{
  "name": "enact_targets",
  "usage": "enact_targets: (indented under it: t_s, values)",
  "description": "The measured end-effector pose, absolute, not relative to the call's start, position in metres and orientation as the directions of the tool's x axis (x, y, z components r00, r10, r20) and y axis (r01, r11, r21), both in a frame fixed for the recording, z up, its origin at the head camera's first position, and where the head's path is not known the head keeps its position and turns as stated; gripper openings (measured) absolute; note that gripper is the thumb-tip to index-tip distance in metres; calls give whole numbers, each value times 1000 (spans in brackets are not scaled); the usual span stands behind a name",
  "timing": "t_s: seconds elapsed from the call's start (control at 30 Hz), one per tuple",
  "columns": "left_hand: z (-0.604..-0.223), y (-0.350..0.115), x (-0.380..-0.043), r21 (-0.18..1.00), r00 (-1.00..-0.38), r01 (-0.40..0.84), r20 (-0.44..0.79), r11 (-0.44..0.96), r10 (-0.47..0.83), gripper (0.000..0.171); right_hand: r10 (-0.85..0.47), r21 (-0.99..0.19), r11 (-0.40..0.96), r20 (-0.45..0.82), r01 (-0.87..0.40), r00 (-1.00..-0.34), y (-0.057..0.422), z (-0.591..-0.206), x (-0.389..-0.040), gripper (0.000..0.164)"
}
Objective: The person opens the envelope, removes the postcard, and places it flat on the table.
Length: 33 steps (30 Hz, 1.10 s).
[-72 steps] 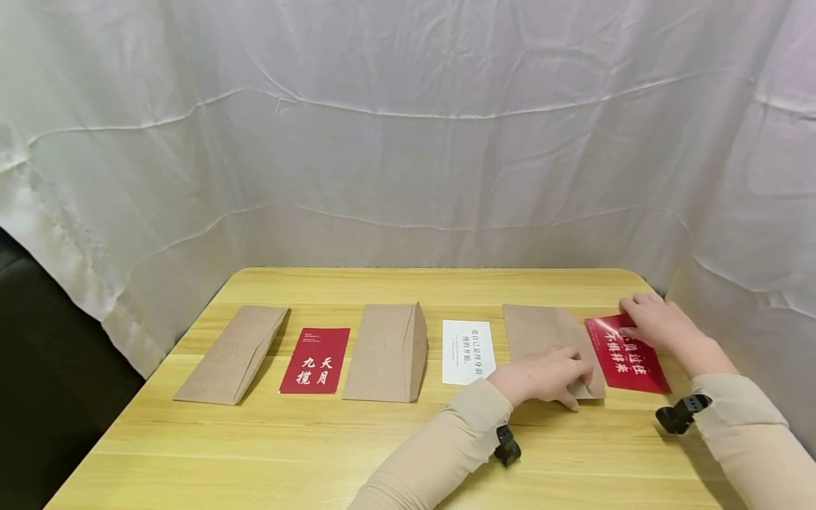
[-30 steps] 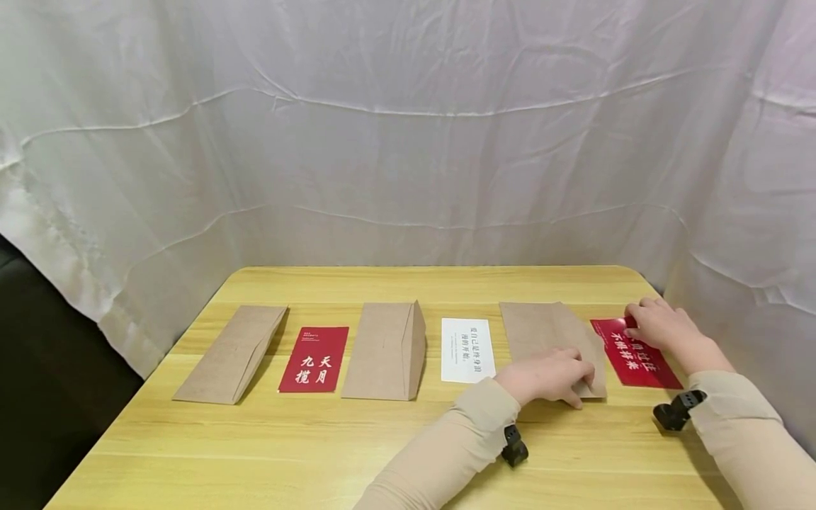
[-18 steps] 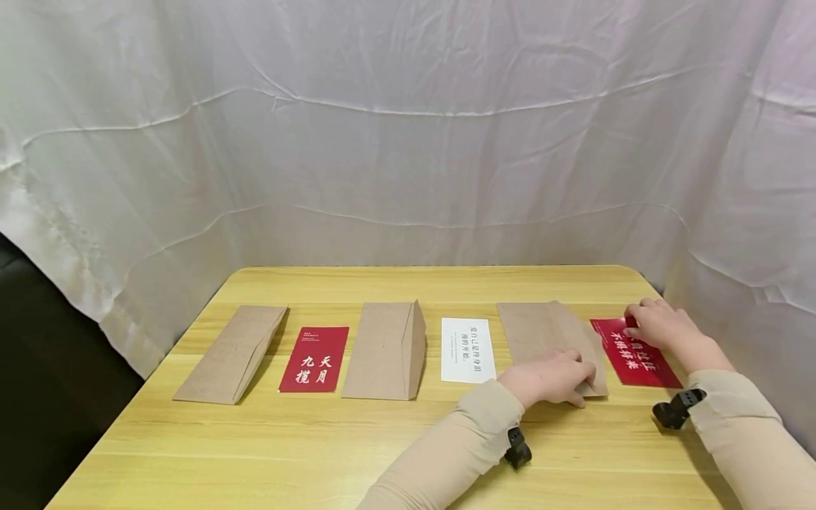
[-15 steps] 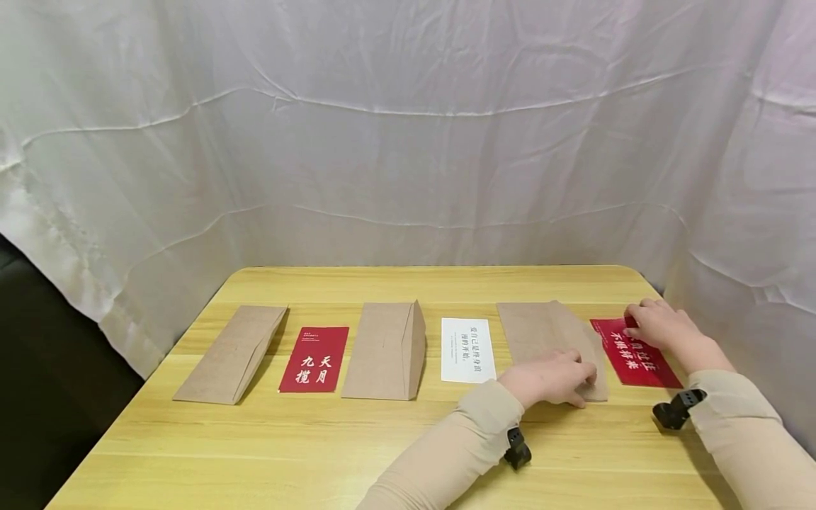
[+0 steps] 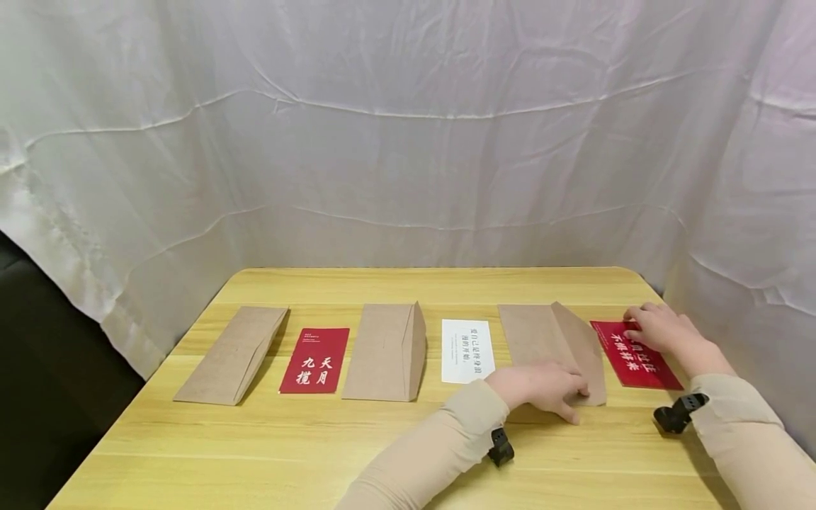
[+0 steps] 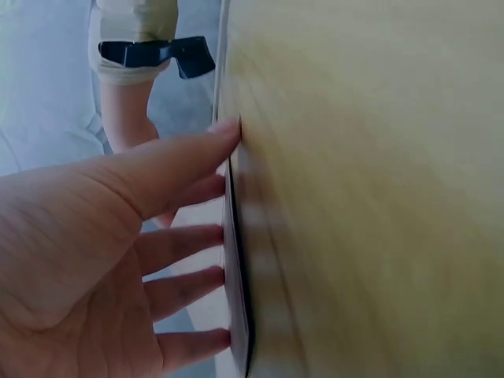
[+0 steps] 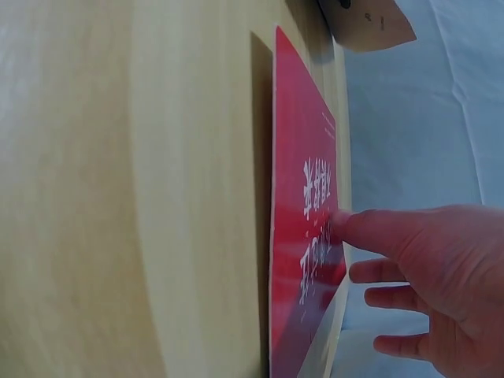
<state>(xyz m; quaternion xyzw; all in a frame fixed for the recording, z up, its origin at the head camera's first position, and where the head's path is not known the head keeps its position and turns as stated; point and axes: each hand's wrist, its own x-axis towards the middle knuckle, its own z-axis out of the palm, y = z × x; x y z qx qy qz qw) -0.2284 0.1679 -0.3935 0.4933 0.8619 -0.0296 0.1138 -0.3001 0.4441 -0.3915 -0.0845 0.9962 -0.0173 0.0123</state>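
My left hand (image 5: 542, 386) lies over the near end of the right brown envelope (image 5: 538, 333). In the left wrist view its fingertips touch the envelope (image 6: 238, 291), while the thumb stands apart near the table surface. The envelope's pointed flap spreads out on its right side. Farther right, my right hand (image 5: 663, 329) pinches the far right edge of a red card (image 5: 627, 358) with white characters. The right wrist view shows the thumb on the face of the card (image 7: 303, 157) and the other fingers beyond its edge. A shadow lies along the card's near side.
Along the wooden table (image 5: 287, 453) lie a left envelope (image 5: 226, 354), another red card (image 5: 314, 360), a middle envelope (image 5: 379, 350) with its flap raised, and a white card (image 5: 467, 350). A pale curtain (image 5: 408, 163) surrounds the table's back and sides.
My left hand has drawn back slightly toward me, and the right envelope's flap crease shows more plainly. Since the earliest frame, the right red card has shifted a little right with my right hand.
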Motion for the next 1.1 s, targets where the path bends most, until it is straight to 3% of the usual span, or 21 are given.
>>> enact_targets:
  t_s: [0.17, 0.43, 0.7, 1.1]
  values:
    - [-393, 166, -231, 67, -454, 876, -217, 477, 864, 56, -155, -53, 987, -28, -153, -988, 449, -393, -298, 41]
    - [-389, 150, -225, 74, -527, 831, -214, 552, 822, 69, -155, -13, 988, 19, -155, -988, 447, -398, -289, 44]
    - [-381, 116, -220, -14, -578, 814, -108, 580, 809, 72, -139, -22, 990, 17, -140, -990, 443, -387, -282, 62]
    - [-379, 67, -211, -112, -546, 834, -33, 540, 837, 71, -150, -50, 987, 15, -150, -989, 446, -376, -267, 75]
